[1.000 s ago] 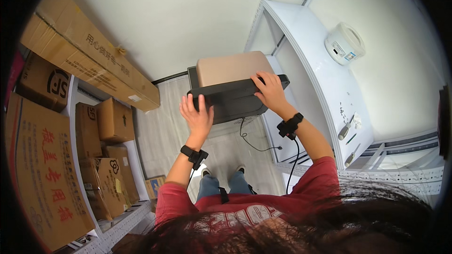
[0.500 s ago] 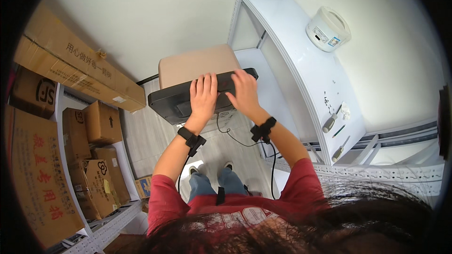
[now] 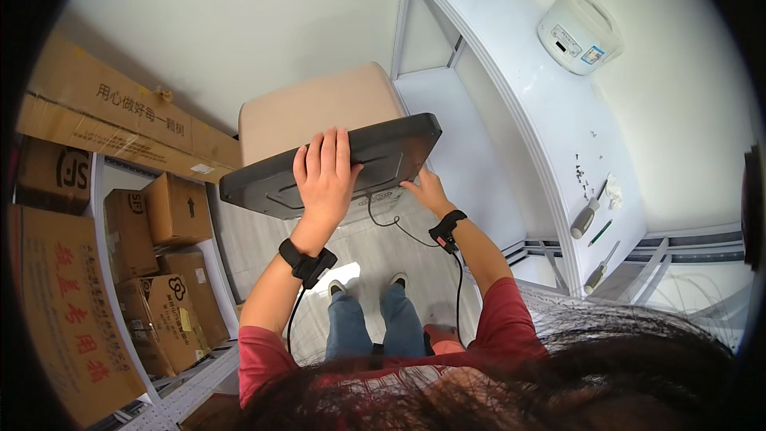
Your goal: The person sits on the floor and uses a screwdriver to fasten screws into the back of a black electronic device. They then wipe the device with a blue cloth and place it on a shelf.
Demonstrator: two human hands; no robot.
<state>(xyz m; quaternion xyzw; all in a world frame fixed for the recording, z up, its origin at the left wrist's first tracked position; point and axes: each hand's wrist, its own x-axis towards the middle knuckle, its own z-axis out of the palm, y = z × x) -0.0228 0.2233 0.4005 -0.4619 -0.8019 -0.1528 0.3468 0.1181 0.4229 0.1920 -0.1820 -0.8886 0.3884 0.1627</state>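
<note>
A flat black appliance (image 3: 379, 166) with a ribbed, moulded face stands tilted on edge in front of a beige padded stool (image 3: 319, 100). My left hand (image 3: 325, 179) wraps over its upper edge, fingers on top and thumb against the near face. At the appliance's lower right corner, my right hand (image 3: 431, 193) grips the edge, with its thumb in front and some fingers hidden behind. A thin dark cord (image 3: 396, 224) hangs from the appliance's lower edge toward my right wrist. Part of a pale printed surface (image 3: 383, 206) shows below the appliance.
On the right, a white shelf (image 3: 511, 96) holds a white rice cooker (image 3: 580, 30), a screwdriver (image 3: 588, 217), a second screwdriver (image 3: 600, 271), a dark green pen-like stick (image 3: 600, 233) and scattered small dark bits. Cardboard boxes (image 3: 171, 311) fill a rack on the left.
My right hand has moved from the upper edge down to the lower right corner. More of the appliance's near face now shows. My left hand still holds the upper edge.
</note>
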